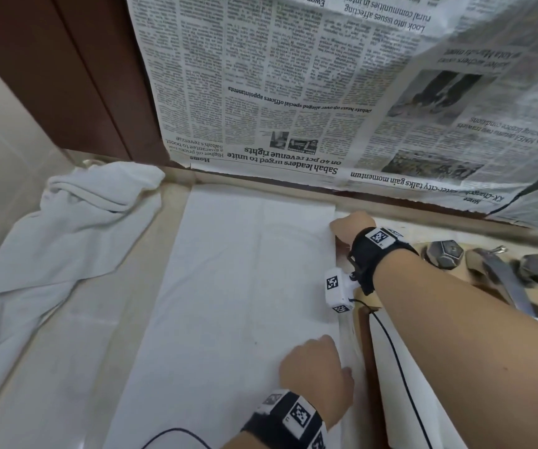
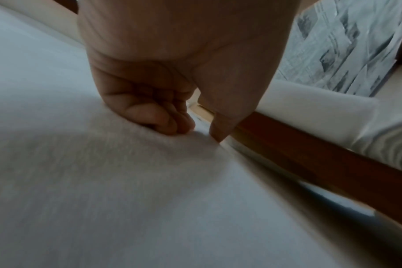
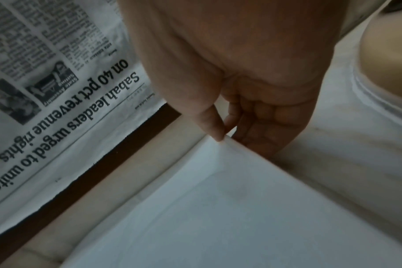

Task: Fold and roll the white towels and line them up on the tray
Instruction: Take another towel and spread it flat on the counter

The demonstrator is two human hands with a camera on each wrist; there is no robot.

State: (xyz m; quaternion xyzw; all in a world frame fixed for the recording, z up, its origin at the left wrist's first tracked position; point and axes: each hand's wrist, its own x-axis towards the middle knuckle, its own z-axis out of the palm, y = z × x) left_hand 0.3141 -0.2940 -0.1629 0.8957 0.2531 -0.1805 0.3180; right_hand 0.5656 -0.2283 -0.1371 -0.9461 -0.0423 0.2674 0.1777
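Right hand (image 1: pixel 350 226) pinching flat towel's (image 1: pixel 245 286) far corner, left hand (image 1: pixel 316 371) gripping its near right edge

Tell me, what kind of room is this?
Probably a bathroom vanity: pale stone counter, metal tap with two faceted knobs at the right, white towels spread out, and newspaper covering what may be a mirror.

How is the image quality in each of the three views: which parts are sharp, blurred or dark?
Head view: bright, with the newspaper headlines readable; wide-angle bending near the edges. Left wrist view: dim, the flat towel smeared by blur and shadowed under the left hand. Right wrist view: dim, headline still legible, the right hand soft.
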